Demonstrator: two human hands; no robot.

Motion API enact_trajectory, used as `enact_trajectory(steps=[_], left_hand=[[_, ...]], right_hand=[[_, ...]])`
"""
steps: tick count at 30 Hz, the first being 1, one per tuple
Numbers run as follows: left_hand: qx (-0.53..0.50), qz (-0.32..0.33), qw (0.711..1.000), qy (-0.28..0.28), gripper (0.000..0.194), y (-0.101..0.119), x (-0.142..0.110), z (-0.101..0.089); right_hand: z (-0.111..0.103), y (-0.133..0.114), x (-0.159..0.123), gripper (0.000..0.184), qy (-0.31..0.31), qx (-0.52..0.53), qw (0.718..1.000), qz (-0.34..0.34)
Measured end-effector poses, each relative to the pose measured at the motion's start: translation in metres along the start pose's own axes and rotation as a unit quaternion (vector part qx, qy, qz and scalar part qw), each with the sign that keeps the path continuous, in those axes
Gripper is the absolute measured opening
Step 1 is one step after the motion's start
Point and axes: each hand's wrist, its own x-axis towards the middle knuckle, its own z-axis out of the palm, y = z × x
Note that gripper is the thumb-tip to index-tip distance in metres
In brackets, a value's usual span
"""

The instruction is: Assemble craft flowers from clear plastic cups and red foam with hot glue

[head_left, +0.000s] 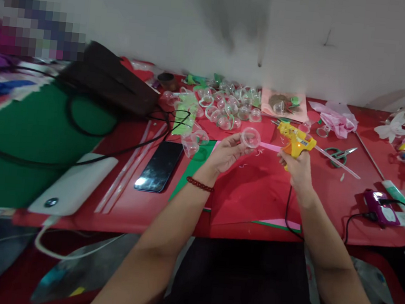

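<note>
My left hand [228, 153] is closed on a small clear plastic cup [250, 137], its round rim turned towards me. In my right hand [298, 170] is a yellow hot glue gun [294, 139], with a clear glue stick [337, 162] poking out of its back and an orange light lit on its side. The gun's nozzle points left, a little above and to the right of the cup. Beneath both hands lie sheets of red paper [252, 190], with pink and green edges showing under them. A pink strip [270, 147] shows between the cup and the gun.
Many clear plastic cups [230, 107] are heaped at the back. Green-handled scissors [341, 157] lie right of the gun. To the left are a phone [160, 166], glue sticks [129, 173], a white power bank [73, 185] and a dark bag [112, 81] with cables. A purple plug adapter [381, 207] sits right.
</note>
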Motion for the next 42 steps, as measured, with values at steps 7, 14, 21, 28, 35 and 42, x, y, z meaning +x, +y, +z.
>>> enact_trajectory(steps=[7,14,21,28,35,42], left_hand=[[0.031,0.0,0.998,0.061,0.039,-0.008,0.008,-0.005],[-0.009,-0.013,0.998,0.06,0.028,-0.007,0.006,-0.006],[-0.057,-0.03,0.996,0.063,0.008,-0.004,0.007,-0.01],[-0.099,-0.067,0.991,0.068,0.022,0.003,0.003,-0.004],[-0.123,-0.072,0.988,0.061,0.035,-0.002,0.005,-0.007],[-0.122,-0.084,0.988,0.05,0.034,-0.005,0.007,-0.009]], right_hand=[[-0.005,-0.003,0.001,0.034,-0.091,0.082,0.99,0.077],[-0.008,-0.016,-0.002,0.049,-0.135,0.106,0.984,0.043],[-0.009,-0.022,-0.01,0.049,-0.174,0.108,0.979,0.017],[-0.001,-0.012,-0.012,0.057,-0.157,0.082,0.984,0.014],[0.005,-0.006,-0.016,0.067,-0.142,0.069,0.987,-0.03],[0.006,-0.003,-0.015,0.07,-0.152,0.061,0.986,-0.036]])
